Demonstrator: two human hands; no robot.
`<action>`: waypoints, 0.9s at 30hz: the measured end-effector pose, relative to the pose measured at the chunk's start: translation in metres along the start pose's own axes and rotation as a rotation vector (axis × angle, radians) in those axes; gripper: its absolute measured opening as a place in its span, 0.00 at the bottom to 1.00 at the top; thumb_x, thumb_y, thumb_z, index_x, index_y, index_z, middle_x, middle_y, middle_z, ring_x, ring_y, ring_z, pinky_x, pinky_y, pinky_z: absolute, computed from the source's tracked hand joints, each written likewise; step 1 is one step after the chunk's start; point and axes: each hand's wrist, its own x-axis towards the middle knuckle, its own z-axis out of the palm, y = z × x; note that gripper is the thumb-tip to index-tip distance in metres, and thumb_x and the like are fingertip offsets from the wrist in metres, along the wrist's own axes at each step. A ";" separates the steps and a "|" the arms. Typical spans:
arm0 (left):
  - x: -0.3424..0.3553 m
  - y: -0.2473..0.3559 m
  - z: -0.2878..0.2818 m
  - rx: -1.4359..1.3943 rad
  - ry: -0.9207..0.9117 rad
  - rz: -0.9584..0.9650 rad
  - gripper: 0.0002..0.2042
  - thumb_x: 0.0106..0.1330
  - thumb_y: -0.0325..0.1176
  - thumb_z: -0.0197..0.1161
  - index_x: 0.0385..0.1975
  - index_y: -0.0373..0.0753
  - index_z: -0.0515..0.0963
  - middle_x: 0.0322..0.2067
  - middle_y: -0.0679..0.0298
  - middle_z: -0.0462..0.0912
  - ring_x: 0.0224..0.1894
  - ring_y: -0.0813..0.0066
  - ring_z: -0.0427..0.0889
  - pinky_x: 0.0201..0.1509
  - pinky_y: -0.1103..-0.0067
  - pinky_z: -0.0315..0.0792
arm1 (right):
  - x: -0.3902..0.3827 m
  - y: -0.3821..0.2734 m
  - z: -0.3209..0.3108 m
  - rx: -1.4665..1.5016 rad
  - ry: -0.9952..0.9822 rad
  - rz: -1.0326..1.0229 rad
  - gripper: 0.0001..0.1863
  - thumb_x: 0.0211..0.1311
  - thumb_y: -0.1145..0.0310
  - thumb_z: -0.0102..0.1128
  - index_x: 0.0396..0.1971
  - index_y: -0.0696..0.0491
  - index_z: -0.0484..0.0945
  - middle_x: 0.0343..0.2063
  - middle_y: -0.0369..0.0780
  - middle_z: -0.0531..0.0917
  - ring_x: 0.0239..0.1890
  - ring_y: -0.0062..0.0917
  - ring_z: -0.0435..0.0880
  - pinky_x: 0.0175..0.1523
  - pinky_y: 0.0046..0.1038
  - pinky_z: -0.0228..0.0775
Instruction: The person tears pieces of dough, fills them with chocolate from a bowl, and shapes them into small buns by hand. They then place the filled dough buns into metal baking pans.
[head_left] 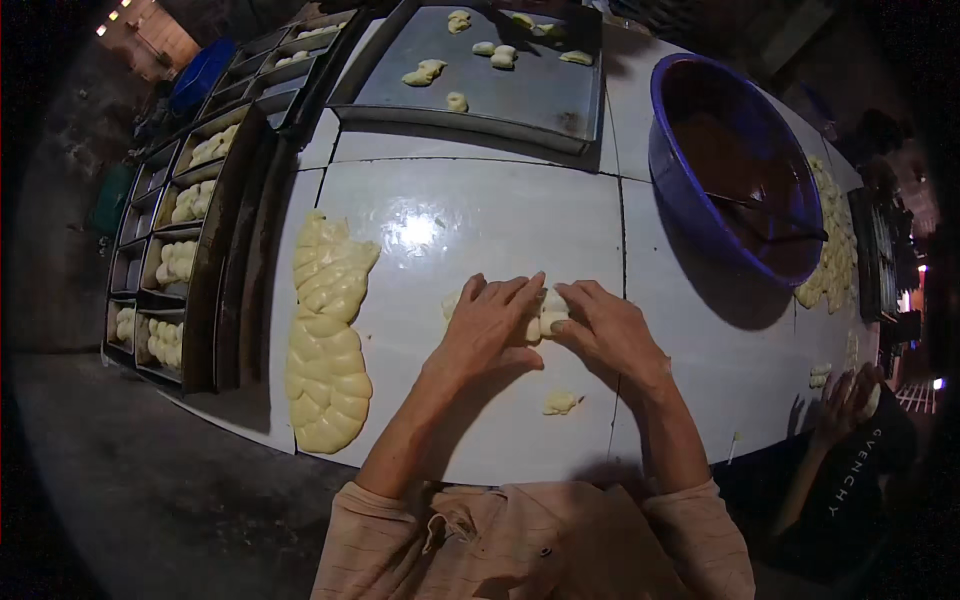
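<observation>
My left hand and my right hand curve over a short row of pale dough rolls on the white tiled table, fingers resting on and around them. The left thumb stretches below the rolls; the left hand partly hides them. A small torn dough piece lies below my hands. To the left lies a long, flattened mass of segmented dough.
Metal moulds, some holding dough, line the left. A metal tray with scattered pieces is at the back. A blue bowl of brown contents, more dough and another person's hand are at right.
</observation>
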 end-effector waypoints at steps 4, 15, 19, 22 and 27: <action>-0.014 -0.006 -0.033 0.125 0.014 -0.052 0.58 0.39 0.62 0.77 0.73 0.45 0.57 0.70 0.51 0.61 0.71 0.53 0.61 0.75 0.48 0.48 | -0.005 0.020 0.003 -0.017 0.237 -0.091 0.41 0.55 0.44 0.69 0.63 0.53 0.70 0.54 0.49 0.78 0.48 0.41 0.82 0.54 0.37 0.75; -0.021 -0.046 -0.034 -0.060 -0.032 -0.051 0.43 0.47 0.54 0.76 0.63 0.41 0.69 0.48 0.56 0.77 0.46 0.54 0.81 0.48 0.64 0.77 | 0.042 0.018 0.050 -0.233 0.135 -0.525 0.49 0.48 0.31 0.65 0.63 0.52 0.72 0.53 0.45 0.75 0.47 0.36 0.77 0.49 0.39 0.69; -0.008 -0.044 -0.034 -0.086 -0.188 -0.070 0.33 0.49 0.52 0.75 0.53 0.40 0.76 0.43 0.53 0.80 0.44 0.50 0.83 0.46 0.62 0.76 | 0.049 0.004 0.049 -0.129 0.154 -0.578 0.36 0.51 0.45 0.70 0.55 0.54 0.76 0.42 0.43 0.79 0.39 0.35 0.80 0.42 0.36 0.72; -0.007 -0.038 -0.026 -0.200 -0.089 -0.089 0.23 0.52 0.46 0.72 0.44 0.39 0.80 0.40 0.52 0.83 0.45 0.49 0.82 0.49 0.62 0.76 | 0.045 -0.013 0.047 0.048 0.070 -0.416 0.24 0.50 0.60 0.71 0.45 0.57 0.80 0.34 0.43 0.82 0.35 0.38 0.82 0.41 0.37 0.75; -0.023 -0.009 -0.052 -0.251 -0.086 -0.202 0.15 0.54 0.41 0.66 0.35 0.36 0.81 0.35 0.48 0.84 0.43 0.46 0.82 0.47 0.59 0.75 | 0.031 -0.040 0.021 0.437 -0.178 -0.030 0.19 0.48 0.66 0.71 0.40 0.59 0.81 0.29 0.42 0.81 0.34 0.32 0.82 0.42 0.32 0.75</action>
